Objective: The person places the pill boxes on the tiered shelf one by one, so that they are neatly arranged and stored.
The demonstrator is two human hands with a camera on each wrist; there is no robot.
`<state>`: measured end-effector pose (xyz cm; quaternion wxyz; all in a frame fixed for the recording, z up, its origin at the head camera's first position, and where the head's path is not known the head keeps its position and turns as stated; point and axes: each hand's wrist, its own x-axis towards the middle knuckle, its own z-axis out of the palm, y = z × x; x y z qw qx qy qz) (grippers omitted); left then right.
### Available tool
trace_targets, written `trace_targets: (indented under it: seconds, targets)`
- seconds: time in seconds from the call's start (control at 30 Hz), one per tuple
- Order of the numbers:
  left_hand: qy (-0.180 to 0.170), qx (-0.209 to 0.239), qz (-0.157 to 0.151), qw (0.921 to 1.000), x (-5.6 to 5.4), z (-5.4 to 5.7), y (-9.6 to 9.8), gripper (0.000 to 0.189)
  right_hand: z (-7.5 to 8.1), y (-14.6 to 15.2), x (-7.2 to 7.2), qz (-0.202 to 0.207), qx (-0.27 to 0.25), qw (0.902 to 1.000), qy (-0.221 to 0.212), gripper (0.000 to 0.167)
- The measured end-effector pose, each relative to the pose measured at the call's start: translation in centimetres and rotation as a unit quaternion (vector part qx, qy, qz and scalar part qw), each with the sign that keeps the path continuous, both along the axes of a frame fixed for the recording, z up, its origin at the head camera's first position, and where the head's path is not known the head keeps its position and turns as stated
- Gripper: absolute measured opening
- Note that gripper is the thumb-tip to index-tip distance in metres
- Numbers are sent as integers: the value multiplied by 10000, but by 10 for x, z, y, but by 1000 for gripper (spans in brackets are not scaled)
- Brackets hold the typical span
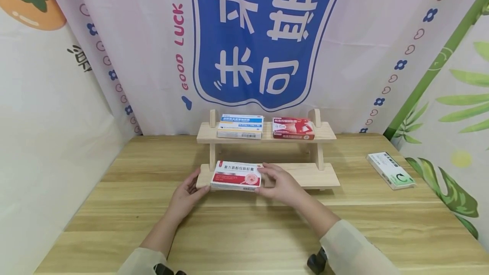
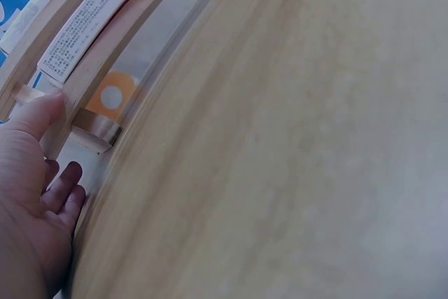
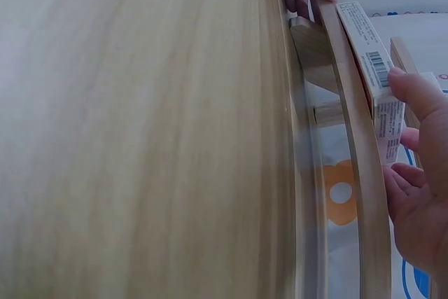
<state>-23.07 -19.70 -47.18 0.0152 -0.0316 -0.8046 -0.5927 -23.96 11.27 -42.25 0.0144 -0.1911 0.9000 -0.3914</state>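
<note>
A white and red medicine box point(image 1: 236, 176) lies at the left part of the lower tier of a two-tier wooden display rack point(image 1: 302, 175). My right hand point(image 1: 282, 185) pinches the box's right end, thumb at the front corner and fingers farther back. The right wrist view shows that thumb against the box's barcode side point(image 3: 371, 61). At the rack's left end, my left hand point(image 1: 186, 194) grips the lower board, its thumb on the front edge close to the box. In the left wrist view, the other fingers of the left hand point(image 2: 35, 180) curl below the board.
On the upper tier stand a blue and white medicine box point(image 1: 240, 126) and a red one point(image 1: 293, 128). A white and green box point(image 1: 391, 170) lies on the wooden table point(image 1: 244, 228) at the right. Printed cloth point(image 1: 153, 54) hangs behind the rack.
</note>
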Motion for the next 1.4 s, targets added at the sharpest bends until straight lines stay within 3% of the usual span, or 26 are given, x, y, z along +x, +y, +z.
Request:
trace_targets:
  seconds: [0.2, 0.37, 0.83, 1.4]
  targets:
    - [-66, 38, -10, 10000, -1, 0, 0, 76, -2, -2, -2, -73, -215, 9997, 127, 55]
    - [-69, 21, -24, 10000, -1, 0, 0, 76, -2, -3, -3, -246, -273, 9993, -12, 52]
    - [-8, 95, -55, 9999, 1, 2, 1, 74, -1, 2, -1, -413, -459, 9980, -154, 58]
    - [-78, 111, -64, 9999, 0, 1, 1, 75, 14, 53, 5, -778, -513, 9956, 71, 60]
